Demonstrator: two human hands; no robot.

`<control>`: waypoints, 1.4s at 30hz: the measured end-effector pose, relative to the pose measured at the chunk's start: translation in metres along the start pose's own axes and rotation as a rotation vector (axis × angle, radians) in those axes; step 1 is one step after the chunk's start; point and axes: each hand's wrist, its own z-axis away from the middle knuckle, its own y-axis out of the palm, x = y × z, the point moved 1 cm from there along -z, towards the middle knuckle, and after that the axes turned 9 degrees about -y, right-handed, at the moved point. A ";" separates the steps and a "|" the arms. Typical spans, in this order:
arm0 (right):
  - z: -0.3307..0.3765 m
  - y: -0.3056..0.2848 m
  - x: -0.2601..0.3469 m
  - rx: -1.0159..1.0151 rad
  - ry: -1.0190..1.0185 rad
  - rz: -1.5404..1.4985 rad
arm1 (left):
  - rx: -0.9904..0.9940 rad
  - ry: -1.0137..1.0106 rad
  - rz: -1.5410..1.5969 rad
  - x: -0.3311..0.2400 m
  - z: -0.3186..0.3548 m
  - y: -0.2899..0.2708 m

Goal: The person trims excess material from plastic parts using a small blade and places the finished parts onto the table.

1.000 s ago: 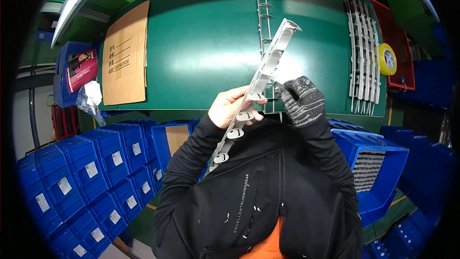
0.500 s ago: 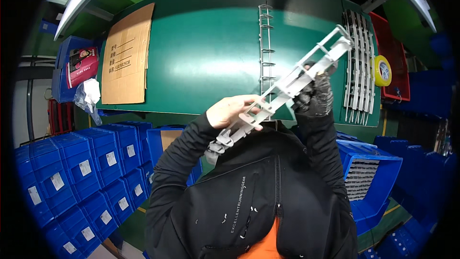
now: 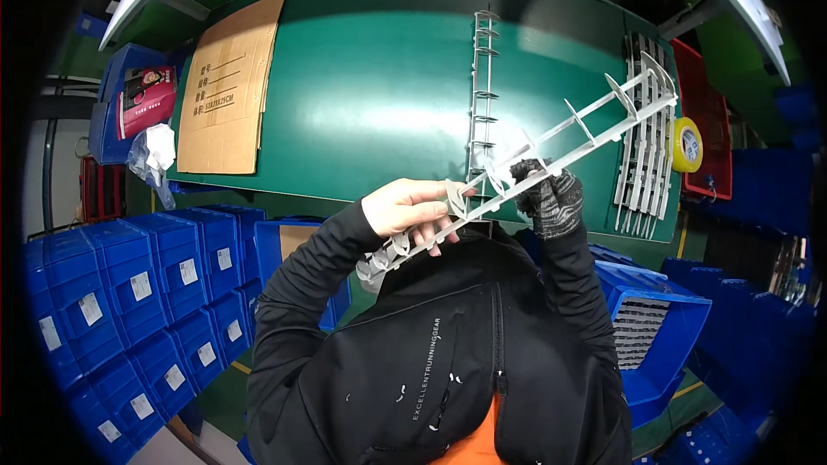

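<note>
Grey plastic rack strip (image 3: 525,174) slants over green tabletop (image 3: 362,95); bare left hand (image 3: 409,207) and gloved right hand (image 3: 547,194) both clamped on it.

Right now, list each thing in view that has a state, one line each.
White plastic rack strip: lifted off the table, tilted, held by both hands.
Left hand: bare, gripping the strip's lower part.
Right hand: gloved, gripping the strip's middle.
Second strip: lying flat on the green table.
Cardboard sheet: flattened, on the table.
Yellow tape roll: beside the red tray.
</note>
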 end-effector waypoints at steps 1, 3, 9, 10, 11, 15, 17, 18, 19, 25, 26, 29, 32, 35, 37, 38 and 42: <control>-0.002 0.001 0.002 0.002 0.004 -0.001 | 0.013 -0.017 0.004 0.000 -0.001 0.002; -0.007 0.002 0.009 -0.099 -0.196 0.143 | 0.015 -0.025 0.008 -0.002 -0.001 0.005; -0.008 0.001 0.012 -0.037 -0.126 0.222 | 0.035 -0.051 0.005 -0.003 -0.003 0.004; -0.008 0.006 0.015 0.060 -0.107 0.269 | 0.038 -0.049 0.008 -0.002 -0.003 0.002; -0.007 0.010 0.016 0.156 -0.088 0.315 | 0.041 -0.046 0.010 -0.001 -0.004 0.001; 0.000 0.011 0.008 0.110 0.026 0.179 | 0.031 -0.019 0.087 0.004 -0.004 0.002; 0.001 0.011 0.006 0.112 0.007 0.150 | 0.007 0.005 0.100 0.009 -0.007 0.000; 0.003 0.011 0.006 0.060 0.075 0.087 | -0.012 0.024 0.114 0.011 -0.008 0.000; 0.004 0.009 0.006 0.006 0.144 0.022 | -0.015 0.033 0.149 0.010 -0.009 0.000; 0.002 -0.007 -0.008 -0.378 0.198 -0.207 | -0.162 0.174 0.045 0.021 -0.023 -0.005; 0.003 -0.004 -0.003 -0.384 0.203 -0.210 | -0.034 0.271 0.208 0.023 -0.026 -0.002; 0.001 0.011 0.017 0.037 -0.028 0.339 | -0.168 0.207 0.166 0.017 -0.026 0.003; -0.011 0.016 0.016 0.169 -0.216 0.552 | -0.266 0.228 -0.077 0.021 -0.030 0.001; -0.016 0.017 0.021 0.196 -0.147 0.694 | -0.386 0.391 -0.349 0.020 -0.031 0.001; -0.014 0.016 0.019 0.295 -0.276 0.852 | -0.513 0.642 -0.676 0.015 -0.034 0.002; -0.010 0.019 0.018 0.273 -0.335 0.782 | -0.505 0.646 -0.676 0.012 -0.036 0.003; -0.002 0.025 0.013 0.236 -0.116 0.580 | -0.575 0.549 -0.598 0.011 -0.034 0.007</control>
